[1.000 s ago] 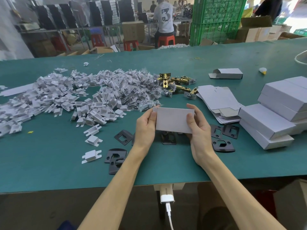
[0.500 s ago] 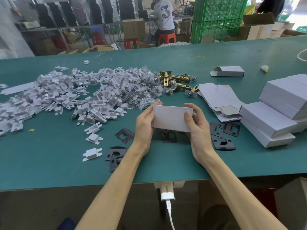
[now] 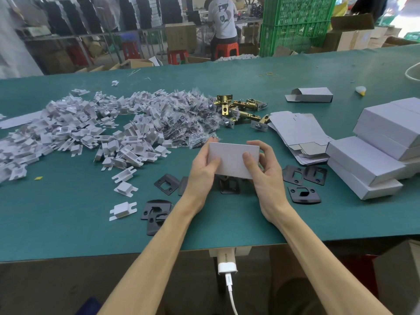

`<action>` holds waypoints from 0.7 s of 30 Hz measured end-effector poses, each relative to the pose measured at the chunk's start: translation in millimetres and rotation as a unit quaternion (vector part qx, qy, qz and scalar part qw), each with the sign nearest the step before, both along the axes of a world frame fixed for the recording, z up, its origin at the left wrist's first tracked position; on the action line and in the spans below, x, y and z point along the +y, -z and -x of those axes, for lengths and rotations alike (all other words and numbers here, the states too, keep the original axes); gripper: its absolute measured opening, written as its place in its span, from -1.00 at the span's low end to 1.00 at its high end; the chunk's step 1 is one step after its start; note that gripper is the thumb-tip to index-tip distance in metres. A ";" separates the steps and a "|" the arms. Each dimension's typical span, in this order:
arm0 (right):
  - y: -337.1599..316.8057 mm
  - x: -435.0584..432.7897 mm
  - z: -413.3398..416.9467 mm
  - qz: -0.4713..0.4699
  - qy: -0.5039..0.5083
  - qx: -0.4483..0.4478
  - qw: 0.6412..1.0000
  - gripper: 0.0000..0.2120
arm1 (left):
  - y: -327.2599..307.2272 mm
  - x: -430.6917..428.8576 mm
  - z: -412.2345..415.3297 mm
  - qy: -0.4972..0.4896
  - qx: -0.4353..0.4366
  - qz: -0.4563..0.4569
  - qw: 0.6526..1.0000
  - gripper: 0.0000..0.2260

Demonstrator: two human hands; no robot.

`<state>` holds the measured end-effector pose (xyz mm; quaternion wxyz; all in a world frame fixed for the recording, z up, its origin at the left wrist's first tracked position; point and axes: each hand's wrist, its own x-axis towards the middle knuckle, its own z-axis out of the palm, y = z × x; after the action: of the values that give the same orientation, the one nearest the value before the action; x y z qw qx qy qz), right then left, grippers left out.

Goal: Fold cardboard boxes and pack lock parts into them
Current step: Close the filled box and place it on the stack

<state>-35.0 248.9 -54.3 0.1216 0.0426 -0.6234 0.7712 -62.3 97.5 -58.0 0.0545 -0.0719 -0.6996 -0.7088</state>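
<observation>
The small white box (image 3: 234, 160) sits between both grips above the surface (image 3: 68, 223), its long axis running from hand to hand. The left hand (image 3: 202, 176) and right hand (image 3: 266, 173) each clasp one end, thumbs on its near face. Black strike plates (image 3: 303, 194) lie just right of the right grip, nearer that hand.

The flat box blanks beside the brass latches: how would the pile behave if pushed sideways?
The flat box blanks lie fanned, edges misaligned, so they would probably slide apart rather than move together. Each looks like thin card with cut flaps, so likely light and bendy when lifted.
</observation>
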 end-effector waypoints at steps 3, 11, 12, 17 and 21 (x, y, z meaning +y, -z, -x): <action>0.7 0.9 1.4 0.005 0.003 -0.001 1.000 -0.74 | -1.2 1.6 -1.6 0.000 0.015 0.038 0.999 -0.49; 3.0 -1.5 6.8 -0.025 0.026 -0.019 0.999 -0.78 | -10.1 1.9 -5.7 -0.022 0.015 -0.005 1.000 -0.51; 3.2 -2.0 7.0 -0.035 0.033 -0.027 0.998 -0.79 | -10.5 2.5 -7.4 -0.031 0.011 -0.001 0.999 -0.53; -0.1 -4.6 3.8 -0.156 0.070 -0.010 0.985 -0.63 | -7.8 1.3 -8.0 -0.069 -0.012 0.018 0.997 -0.75; -10.6 -1.0 -3.6 -0.520 0.094 0.139 0.837 -0.35 | -10.0 -0.5 -7.5 -0.064 -0.026 -0.007 0.998 -0.71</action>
<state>-31.4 247.9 -43.7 0.2386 0.1472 -0.9105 0.3041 -54.8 97.1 -48.0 0.0816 -0.0079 -0.6989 -0.7105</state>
